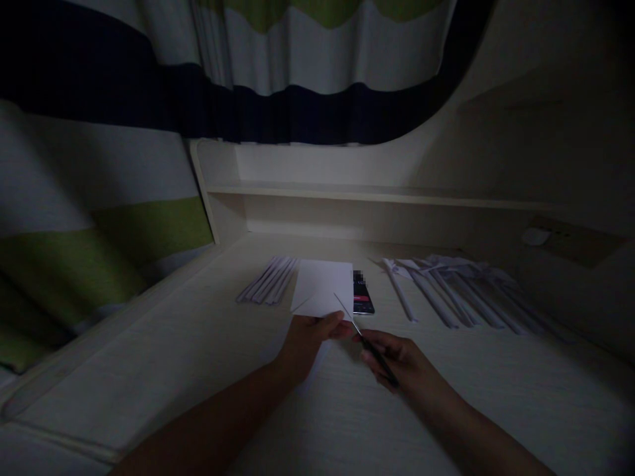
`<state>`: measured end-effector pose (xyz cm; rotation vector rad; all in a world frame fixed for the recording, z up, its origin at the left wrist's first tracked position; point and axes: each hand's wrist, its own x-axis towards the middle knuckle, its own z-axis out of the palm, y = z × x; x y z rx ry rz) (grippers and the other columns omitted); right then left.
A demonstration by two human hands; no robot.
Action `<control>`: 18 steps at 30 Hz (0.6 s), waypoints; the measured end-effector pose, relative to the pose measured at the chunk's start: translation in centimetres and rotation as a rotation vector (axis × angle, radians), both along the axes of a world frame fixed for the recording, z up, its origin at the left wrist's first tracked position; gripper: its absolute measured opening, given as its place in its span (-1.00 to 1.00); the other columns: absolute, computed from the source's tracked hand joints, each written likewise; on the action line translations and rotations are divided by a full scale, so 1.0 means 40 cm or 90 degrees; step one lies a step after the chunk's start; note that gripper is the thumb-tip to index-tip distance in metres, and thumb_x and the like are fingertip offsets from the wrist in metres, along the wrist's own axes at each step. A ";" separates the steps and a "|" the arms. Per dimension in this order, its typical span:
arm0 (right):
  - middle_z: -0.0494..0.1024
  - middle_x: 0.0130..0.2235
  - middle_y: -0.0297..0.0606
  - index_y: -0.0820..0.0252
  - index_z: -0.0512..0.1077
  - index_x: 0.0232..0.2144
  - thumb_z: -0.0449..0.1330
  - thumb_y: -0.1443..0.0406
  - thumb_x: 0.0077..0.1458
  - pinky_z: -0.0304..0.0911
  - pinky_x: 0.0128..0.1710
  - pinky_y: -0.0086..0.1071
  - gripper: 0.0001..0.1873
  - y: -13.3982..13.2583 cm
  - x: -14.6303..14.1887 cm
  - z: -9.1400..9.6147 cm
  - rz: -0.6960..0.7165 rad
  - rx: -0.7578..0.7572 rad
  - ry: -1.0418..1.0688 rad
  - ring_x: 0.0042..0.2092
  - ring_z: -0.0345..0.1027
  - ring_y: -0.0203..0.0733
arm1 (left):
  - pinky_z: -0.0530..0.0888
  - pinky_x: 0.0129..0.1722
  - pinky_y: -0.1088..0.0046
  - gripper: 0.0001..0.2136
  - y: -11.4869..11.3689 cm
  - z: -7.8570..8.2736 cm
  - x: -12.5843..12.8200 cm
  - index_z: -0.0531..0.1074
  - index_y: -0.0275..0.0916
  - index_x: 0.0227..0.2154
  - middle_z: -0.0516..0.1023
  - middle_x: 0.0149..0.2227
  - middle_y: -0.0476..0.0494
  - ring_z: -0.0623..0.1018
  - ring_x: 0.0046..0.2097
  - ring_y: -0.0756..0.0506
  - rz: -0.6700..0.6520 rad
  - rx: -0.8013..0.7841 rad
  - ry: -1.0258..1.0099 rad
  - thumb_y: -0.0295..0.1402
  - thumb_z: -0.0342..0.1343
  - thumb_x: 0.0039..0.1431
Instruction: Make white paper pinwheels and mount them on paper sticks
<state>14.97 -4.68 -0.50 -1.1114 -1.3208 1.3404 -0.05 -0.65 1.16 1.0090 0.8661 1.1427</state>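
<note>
My left hand pinches the lower edge of a white sheet of paper, thumb on top. Two thin dark lines show on the paper's lower part; the right one lines up with the blade. In my right hand is a slim tool with a black handle and a thin metal blade, probably scissors or a knife; I cannot tell which. Its blade meets the paper's lower right corner, close to my left fingertips. Behind the paper's right edge lies a phone with a lit screen, partly covered.
Several narrow folded paper strips lie left of the sheet. More rolled paper sticks with loose ends lie on the right of the white desk. A shelf runs along the back, below a striped curtain.
</note>
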 end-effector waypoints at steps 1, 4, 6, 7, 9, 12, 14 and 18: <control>0.12 -0.74 -0.57 0.23 0.40 -0.27 0.22 0.21 -0.18 -0.20 -0.76 -0.55 -0.65 0.002 0.001 -0.002 0.004 0.000 -0.004 -0.75 -0.09 -0.53 | 0.43 -0.30 0.41 -0.80 0.000 -0.001 0.000 0.48 -0.37 -0.57 0.55 -0.50 -0.17 0.52 -0.43 -0.06 0.001 -0.005 -0.002 -0.28 0.19 -0.17; 0.14 -0.74 -0.57 0.21 0.40 -0.28 0.23 0.19 -0.19 -0.19 -0.76 -0.55 -0.65 0.007 0.006 -0.007 0.016 -0.002 -0.011 -0.75 -0.09 -0.53 | 0.42 -0.30 0.41 -0.80 0.000 0.000 0.000 0.48 -0.39 -0.57 0.55 -0.51 -0.17 0.51 -0.43 -0.05 -0.009 -0.011 -0.032 -0.30 0.20 -0.17; 0.16 -0.73 -0.56 0.21 0.39 -0.28 0.22 0.18 -0.19 -0.18 -0.77 -0.55 -0.64 0.010 0.008 -0.009 0.021 0.000 -0.007 -0.75 -0.08 -0.53 | 0.42 -0.31 0.43 -0.82 -0.001 0.004 0.000 0.48 -0.39 -0.57 0.54 -0.52 -0.15 0.50 -0.43 -0.03 -0.021 -0.016 -0.065 -0.33 0.20 -0.18; 0.17 -0.72 -0.55 0.21 0.38 -0.27 0.22 0.17 -0.18 -0.16 -0.76 -0.55 -0.63 0.011 0.009 -0.010 0.027 0.003 -0.008 -0.75 -0.07 -0.52 | 0.42 -0.33 0.44 -0.84 -0.001 0.006 0.000 0.48 -0.39 -0.56 0.54 -0.53 -0.14 0.50 -0.44 -0.02 -0.026 -0.021 -0.082 -0.34 0.21 -0.18; 0.21 -0.69 -0.53 0.21 0.36 -0.26 0.22 0.18 -0.18 -0.10 -0.74 -0.54 -0.62 0.013 0.008 -0.014 0.037 0.008 -0.014 -0.73 -0.02 -0.50 | 0.41 -0.36 0.47 -0.86 0.001 0.011 -0.003 0.47 -0.37 -0.56 0.53 -0.55 -0.10 0.48 -0.47 0.01 -0.036 -0.030 -0.121 -0.37 0.21 -0.19; 0.26 -0.66 -0.49 0.22 0.37 -0.29 0.24 0.17 -0.23 0.01 -0.68 -0.50 -0.61 0.023 0.008 -0.032 0.030 0.012 -0.033 -0.68 0.06 -0.45 | 0.40 -0.41 0.50 -0.89 0.009 0.018 -0.012 0.45 -0.37 -0.58 0.52 -0.56 -0.09 0.46 -0.52 0.04 -0.036 -0.037 -0.167 -0.40 0.20 -0.19; 0.28 -0.66 -0.48 0.23 0.38 -0.34 0.26 0.16 -0.27 0.03 -0.64 -0.47 -0.62 0.034 0.011 -0.049 0.029 0.012 -0.046 -0.65 0.08 -0.42 | 0.39 -0.44 0.52 -0.90 0.016 0.024 -0.020 0.44 -0.38 -0.59 0.51 -0.57 -0.09 0.46 -0.54 0.05 -0.019 -0.026 -0.190 -0.42 0.20 -0.20; 0.32 -0.62 -0.44 0.23 0.38 -0.36 0.29 0.12 -0.33 0.04 -0.60 -0.45 -0.56 0.058 0.030 -0.052 -0.038 -0.005 -0.028 -0.62 0.11 -0.39 | 0.38 -0.53 0.55 -0.90 0.018 0.034 -0.034 0.43 -0.36 -0.57 0.49 -0.61 -0.08 0.44 -0.59 0.05 -0.044 0.020 -0.181 -0.43 0.20 -0.22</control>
